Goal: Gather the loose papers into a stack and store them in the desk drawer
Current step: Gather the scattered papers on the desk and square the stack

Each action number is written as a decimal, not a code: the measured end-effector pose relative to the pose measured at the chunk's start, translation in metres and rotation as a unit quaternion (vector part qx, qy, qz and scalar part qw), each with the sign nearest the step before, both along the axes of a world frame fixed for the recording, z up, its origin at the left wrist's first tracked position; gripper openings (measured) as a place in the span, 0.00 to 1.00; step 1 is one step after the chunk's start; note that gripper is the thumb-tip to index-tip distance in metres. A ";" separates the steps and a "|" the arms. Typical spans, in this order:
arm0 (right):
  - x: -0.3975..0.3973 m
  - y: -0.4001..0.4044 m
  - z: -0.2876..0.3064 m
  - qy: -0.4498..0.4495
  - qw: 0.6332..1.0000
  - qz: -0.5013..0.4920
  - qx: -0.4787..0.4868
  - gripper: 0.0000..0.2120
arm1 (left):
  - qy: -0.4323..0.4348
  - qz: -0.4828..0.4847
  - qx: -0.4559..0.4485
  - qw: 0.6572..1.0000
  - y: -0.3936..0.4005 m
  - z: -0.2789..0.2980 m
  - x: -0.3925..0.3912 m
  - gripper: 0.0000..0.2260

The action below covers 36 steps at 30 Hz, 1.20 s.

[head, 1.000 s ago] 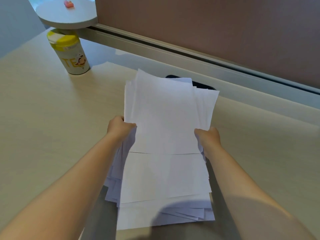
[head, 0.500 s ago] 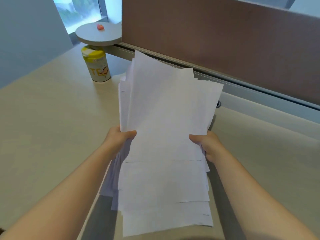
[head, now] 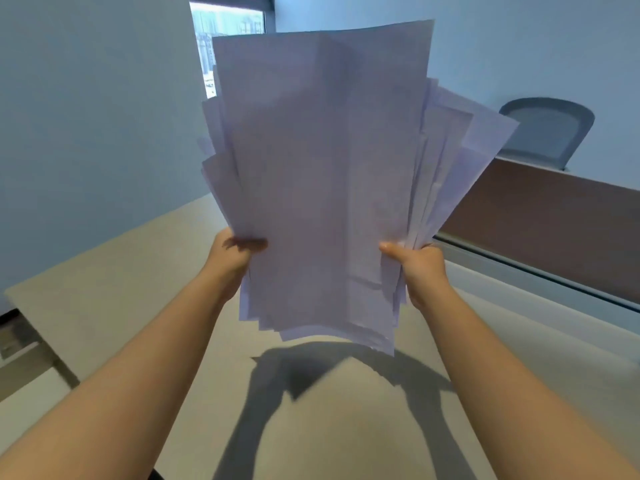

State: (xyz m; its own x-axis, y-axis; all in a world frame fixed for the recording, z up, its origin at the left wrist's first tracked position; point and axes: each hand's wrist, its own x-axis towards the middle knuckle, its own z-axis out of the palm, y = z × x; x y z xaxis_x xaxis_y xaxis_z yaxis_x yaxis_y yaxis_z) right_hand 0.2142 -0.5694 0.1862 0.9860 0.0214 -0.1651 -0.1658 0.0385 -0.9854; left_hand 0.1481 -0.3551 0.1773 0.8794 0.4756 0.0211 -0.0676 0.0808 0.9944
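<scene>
An uneven stack of white papers [head: 325, 174] stands upright in the air above the beige desk [head: 114, 296]. Its sheets fan out at the upper right and are staggered along the bottom edge. My left hand [head: 233, 258] grips the stack's left edge, thumb on the front sheet. My right hand [head: 420, 268] grips the right edge the same way. The bottom edge of the papers hangs clear of the desk and casts a dark shadow on it. No drawer is in view.
A brown partition panel [head: 554, 216] with a grey rail runs along the desk's far right side. A grey office chair back [head: 547, 133] rises behind it. A window [head: 228, 46] shows past a grey wall at the left. The desk's left edge drops off at lower left.
Both hands have lifted the stack off the desk and tipped it upright. The view has tilted upward, so the yellow-lidded can and round shelf are out of sight.
</scene>
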 end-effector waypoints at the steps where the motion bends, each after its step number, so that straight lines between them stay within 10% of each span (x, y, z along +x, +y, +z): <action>1: -0.001 0.000 0.003 -0.008 1.000 0.005 0.006 0.18 | -0.010 -0.005 0.003 1.000 0.000 0.005 -0.004 0.28; 36: 0.027 0.010 -0.019 -0.037 0.997 0.048 0.054 0.11 | 0.004 0.002 0.007 1.000 0.011 -0.019 0.033 0.19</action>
